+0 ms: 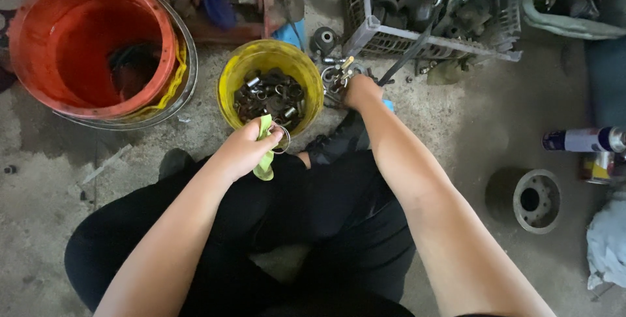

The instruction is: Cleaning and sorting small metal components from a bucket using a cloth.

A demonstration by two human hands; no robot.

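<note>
The person sits on a concrete floor (482, 128) with legs folded, both arms reaching forward. The left hand (244, 150) is curled closed, pinching a thin metal ring (282, 141) together with a scrap of yellow-green cloth (264, 160) just at the near rim of a yellow bucket (228, 82) filled with dark, short metal sleeves and bushings. The ring looks light and stiff, probably a little oily, so a pinch across its band through the cloth seems the surest hold; bare fingers might slip on it. The right hand (360, 90) reaches further, just right of the yellow bucket, into a small heap of metal parts (336, 75) lying on the floor before a grey plastic crate (430, 43); its fingers are hidden behind the knuckles, so whether they are closed on a part cannot be told. Those parts look small, hard and dense, best taken by their outer walls. To the far left stands a large orange bucket (39, 49). Near the right edge of the floor lie a round metal flange (536, 201) and a spray can (583, 139).
</note>
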